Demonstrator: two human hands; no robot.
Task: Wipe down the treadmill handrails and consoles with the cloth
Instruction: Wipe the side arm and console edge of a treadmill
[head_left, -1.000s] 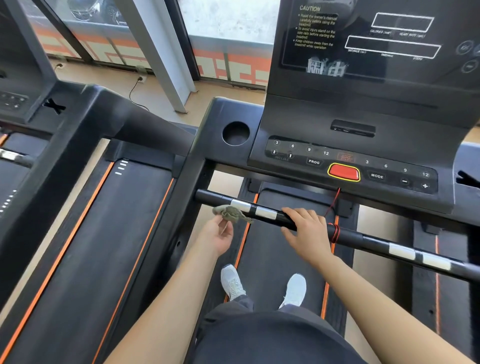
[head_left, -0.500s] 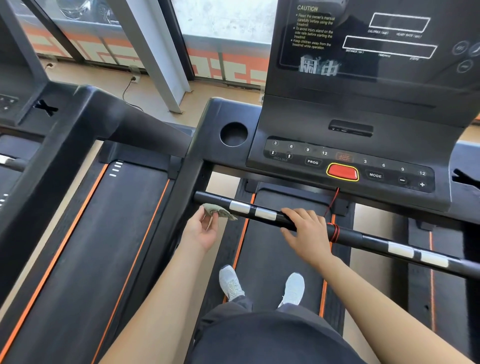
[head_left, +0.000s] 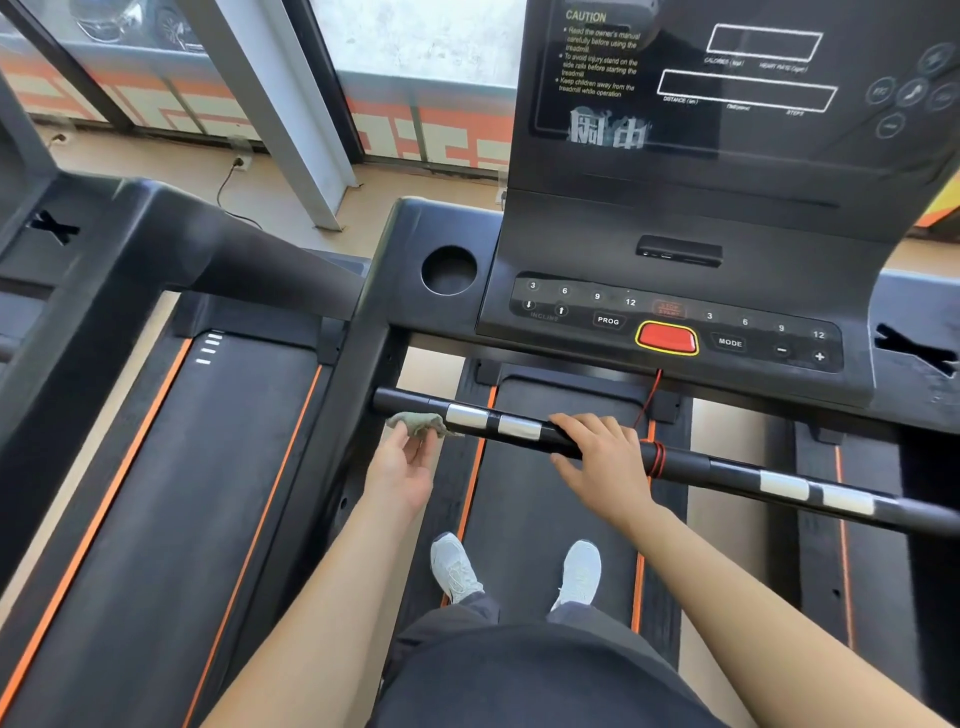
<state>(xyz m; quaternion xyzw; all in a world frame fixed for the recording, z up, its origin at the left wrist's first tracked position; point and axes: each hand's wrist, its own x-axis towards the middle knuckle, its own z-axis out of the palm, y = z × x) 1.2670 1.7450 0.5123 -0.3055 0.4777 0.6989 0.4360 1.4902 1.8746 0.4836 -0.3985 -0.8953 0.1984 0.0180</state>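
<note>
Head view: the left hand (head_left: 402, 467) is turned palm up. Its fingers are loose and apart, and the fingertips push a small grey-green cloth (head_left: 418, 423) against the near side of the black handrail (head_left: 727, 470). The cloth sits close to the rail's left end, just left of two silver patches (head_left: 488, 421).

The right hand (head_left: 602, 457) is wrapped round the same rail a bit further along, with fingers on top and thumb below. Right beside it a red cord (head_left: 655, 457) is wound round the rail and goes up to the console (head_left: 571, 244), where there is a red button (head_left: 667, 338) and a round cup hole (head_left: 449, 270). Two white shoes (head_left: 457, 566) stand on the belt (head_left: 535, 499) below.

I think the step now is wiping the left end of the rail. Next, the cloth should slide to the right along the rail. The right hand is in the way, so it will need to let go or move. The cord will need care too. The console looks like a job for later.
</note>
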